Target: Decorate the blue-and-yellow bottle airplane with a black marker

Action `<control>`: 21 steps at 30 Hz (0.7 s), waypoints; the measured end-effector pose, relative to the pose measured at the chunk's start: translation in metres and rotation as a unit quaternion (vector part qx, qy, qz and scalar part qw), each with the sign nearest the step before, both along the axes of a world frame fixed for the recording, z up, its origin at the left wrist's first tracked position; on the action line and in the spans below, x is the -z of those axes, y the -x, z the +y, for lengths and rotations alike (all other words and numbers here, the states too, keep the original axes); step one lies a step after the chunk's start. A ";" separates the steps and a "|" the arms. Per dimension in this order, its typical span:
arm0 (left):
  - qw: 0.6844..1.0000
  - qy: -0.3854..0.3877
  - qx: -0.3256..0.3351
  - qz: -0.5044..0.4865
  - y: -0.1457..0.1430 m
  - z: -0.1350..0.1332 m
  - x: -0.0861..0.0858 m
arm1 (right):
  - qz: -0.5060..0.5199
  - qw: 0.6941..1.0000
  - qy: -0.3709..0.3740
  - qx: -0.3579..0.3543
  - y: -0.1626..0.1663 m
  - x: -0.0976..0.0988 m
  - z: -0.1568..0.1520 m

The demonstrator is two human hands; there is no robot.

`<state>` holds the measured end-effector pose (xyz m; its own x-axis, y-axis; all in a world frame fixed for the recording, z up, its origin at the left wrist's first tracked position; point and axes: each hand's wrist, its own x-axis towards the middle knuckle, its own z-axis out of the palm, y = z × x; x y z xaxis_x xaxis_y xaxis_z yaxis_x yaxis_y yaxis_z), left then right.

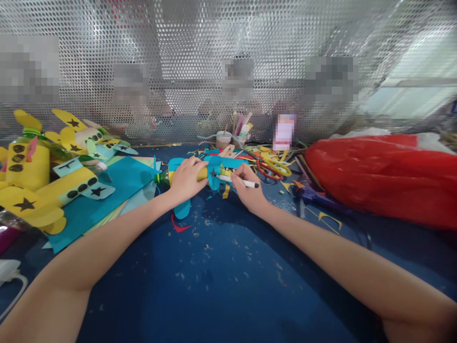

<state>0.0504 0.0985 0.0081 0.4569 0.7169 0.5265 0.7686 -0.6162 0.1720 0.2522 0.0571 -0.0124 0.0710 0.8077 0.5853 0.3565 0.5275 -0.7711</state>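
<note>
A toy plane (182, 208) made from a plastic bottle, with yellow and blue paper on it, lies on the table in the middle of the head view. Its green cap points left. My left hand (189, 175) is wrapped over the body from above and hides much of it. Between the fingers of my right hand (247, 188) is a white marker (246, 183) with a dark end. The marker's tip is at the blue tail piece, beside a dark star (213, 172) drawn there.
Finished-looking yellow bottle planes (53, 190) crowd the left, beside blue paper sheets (117, 181). Orange-handled scissors (269, 167), a purple glue gun (317, 194) and a red plastic bag (378, 171) are on the right. Cups with sticks (224, 139), a phone (284, 132) and paper scraps stand or lie behind.
</note>
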 end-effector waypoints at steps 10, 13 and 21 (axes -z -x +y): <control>1.000 -0.001 -0.002 0.002 0.000 -0.001 -0.001 | 0.002 1.000 -0.004 0.015 0.001 -0.001 0.000; 1.000 -0.007 0.000 -0.003 0.001 0.000 0.001 | 0.006 1.000 -0.013 0.022 0.001 0.000 0.001; 1.000 -0.003 -0.002 0.000 0.000 0.001 0.000 | 0.005 1.000 -0.010 0.020 0.001 0.002 0.002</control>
<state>0.0502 0.0990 0.0081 0.4548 0.7152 0.5308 0.7707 -0.6147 0.1678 0.2516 0.0587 -0.0141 0.1095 0.7920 0.6006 0.3694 0.5285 -0.7644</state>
